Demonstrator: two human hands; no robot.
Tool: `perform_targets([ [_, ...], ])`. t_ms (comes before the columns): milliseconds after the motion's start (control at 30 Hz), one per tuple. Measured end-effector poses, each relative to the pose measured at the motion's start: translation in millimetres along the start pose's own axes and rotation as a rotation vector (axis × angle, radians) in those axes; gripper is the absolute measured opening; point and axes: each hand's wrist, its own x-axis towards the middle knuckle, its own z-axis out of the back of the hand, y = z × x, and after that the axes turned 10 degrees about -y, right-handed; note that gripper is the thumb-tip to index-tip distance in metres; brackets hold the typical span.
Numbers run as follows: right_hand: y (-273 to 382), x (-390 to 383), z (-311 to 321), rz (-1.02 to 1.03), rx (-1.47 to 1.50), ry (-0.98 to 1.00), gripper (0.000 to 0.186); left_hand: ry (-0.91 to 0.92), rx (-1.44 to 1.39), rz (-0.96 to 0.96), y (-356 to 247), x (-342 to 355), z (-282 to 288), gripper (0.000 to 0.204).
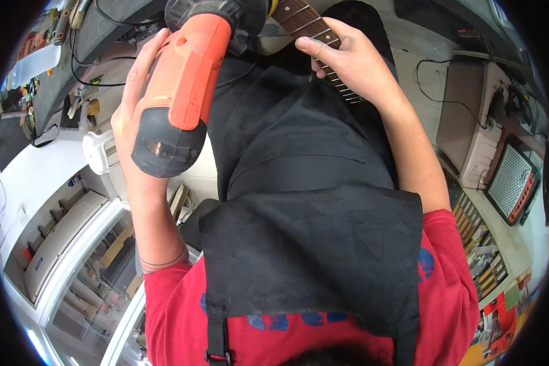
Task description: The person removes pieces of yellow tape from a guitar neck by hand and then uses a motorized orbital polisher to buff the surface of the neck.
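Observation:
My left hand (pixel 128 107) is closed around the left side of an orange and black power tool (pixel 192 70). Most of its fingers are hidden behind the tool's body. The tool's rounded black end points toward me, and its dark head runs to the top edge, so its working face is out of sight. A small yellow edge (pixel 273 7) shows beside the head. In my right hand (pixel 354 58) is a fretted guitar neck (pixel 302 21) with a dark fingerboard and pale dot inlays. My thumb lies over the frets while the fingers curl beneath. The neck slants over my lap.
A dark bench (pixel 113 43) with cables stands at the upper left, near a white stool (pixel 97 152). To the right are a beige case (pixel 473 122), an amplifier-like box with a pale grille (pixel 512 180) and a rack of tools (pixel 479 244). A black apron (pixel 311 244) covers my front.

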Motion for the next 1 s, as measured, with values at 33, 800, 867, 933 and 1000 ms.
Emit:
perform_targets([
  [33, -1, 0, 0, 0.000, -0.001, 0.001, 0.040, -0.034, -0.059, -0.020, 5, -1, -2, 0.068],
  [800, -8, 3, 10, -0.003, 0.201, 0.144, 0.041, -0.068, -0.130, 0.021, 22, -19, -13, 0.068],
  [867, -15, 5, 15, -0.015, 0.205, 0.175, 0.042, 0.002, 0.000, -0.060, 12, -22, -10, 0.063],
  [933, -21, 7, 17, 0.001, 0.202, 0.222, 0.046, 0.002, -0.020, -0.037, 13, -25, -14, 0.062],
  [1000, -22, 7, 21, -0.023, 0.183, 0.237, 0.047, -0.034, 0.018, -0.065, 15, -25, -16, 0.066],
])
